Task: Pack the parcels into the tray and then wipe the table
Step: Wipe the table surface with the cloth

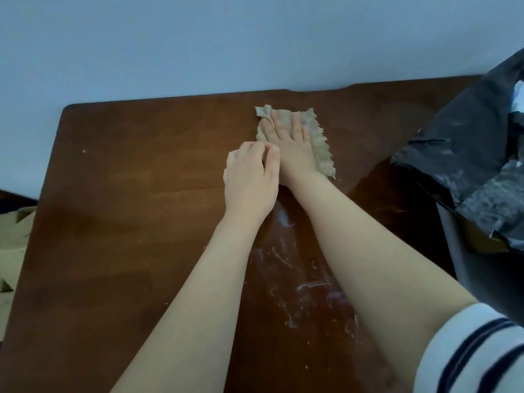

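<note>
A beige frayed cloth (321,143) lies flat on the brown wooden table (127,171), near its far edge. My right hand (292,143) presses down on the cloth with straight, spread fingers. My left hand (251,177) rests on the table just left of the right wrist, its fingers curled under and holding nothing. A wet, streaky smear (295,282) runs along the table between my forearms. Black plastic parcels (467,154) are piled at the right edge; what they sit in is hidden.
A pale blue wall (198,43) stands right behind the table's far edge. Tan cloth or paper (14,245) shows beyond the table's left edge. Small crumbs dot the table's left half.
</note>
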